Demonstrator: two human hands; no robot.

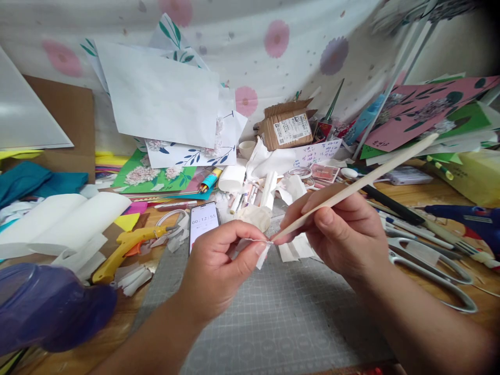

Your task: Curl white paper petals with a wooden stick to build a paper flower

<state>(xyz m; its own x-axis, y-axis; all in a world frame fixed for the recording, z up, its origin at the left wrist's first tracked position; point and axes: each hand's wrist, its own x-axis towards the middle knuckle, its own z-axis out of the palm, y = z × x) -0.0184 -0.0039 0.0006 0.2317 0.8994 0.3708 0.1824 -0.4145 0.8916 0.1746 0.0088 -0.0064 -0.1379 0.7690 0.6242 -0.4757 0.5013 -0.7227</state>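
Observation:
My left hand (219, 265) pinches a small piece of white tissue paper (263, 256) between thumb and index finger, above the grey cutting mat (289, 323). In my right hand (347, 229) is a long pale wooden stick (371, 177), held like a pen and slanting up to the right. Its lower tip meets the paper at my left fingertips; whether paper is wound on it I cannot tell. More white paper strips (296, 248) lie on the mat just behind the hands.
A phone (203, 221) showing a timer stands behind my left hand. Left are a yellow glue gun (121, 250) and a purple translucent container (54, 307). Scissors (433, 271) and a blue tool (464, 221) lie right. A cardboard box (287, 127) and propped white sheets (160, 94) stand behind.

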